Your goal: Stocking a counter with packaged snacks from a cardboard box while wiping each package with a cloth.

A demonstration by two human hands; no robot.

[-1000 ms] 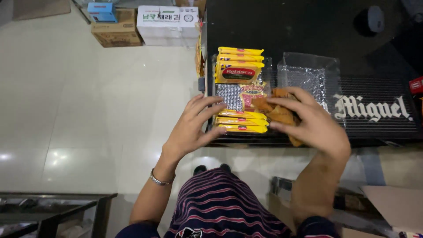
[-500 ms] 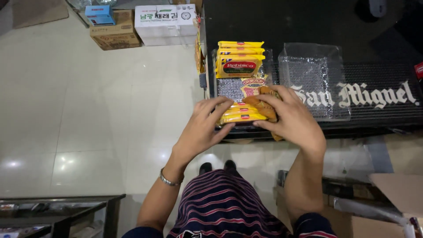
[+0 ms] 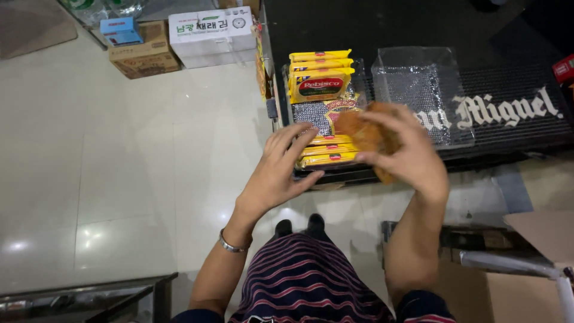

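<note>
My right hand (image 3: 406, 157) grips a clear packet of orange-brown snacks (image 3: 366, 133), lifted a little over a clear plastic bin (image 3: 287, 90) on a black counter. That bin holds yellow biscuit packs standing in a row at the back (image 3: 321, 76) and more yellow packs at the front (image 3: 327, 157). My left hand (image 3: 281, 168) has its fingers spread and rests against the front yellow packs at the bin's near left corner. It wears a metal bracelet at the wrist.
A second clear bin (image 3: 421, 90) stands to the right on a black bar mat (image 3: 514, 107) with white lettering. Cardboard boxes (image 3: 143, 57) and a white carton (image 3: 210, 34) sit on the tiled floor at the back left. A brown box flap (image 3: 541, 230) lies at the right.
My right hand has raised the orange-brown snack packet up and right from the bin. My left hand stays against the front yellow packs, fingers now more spread. The view shifted slightly.
</note>
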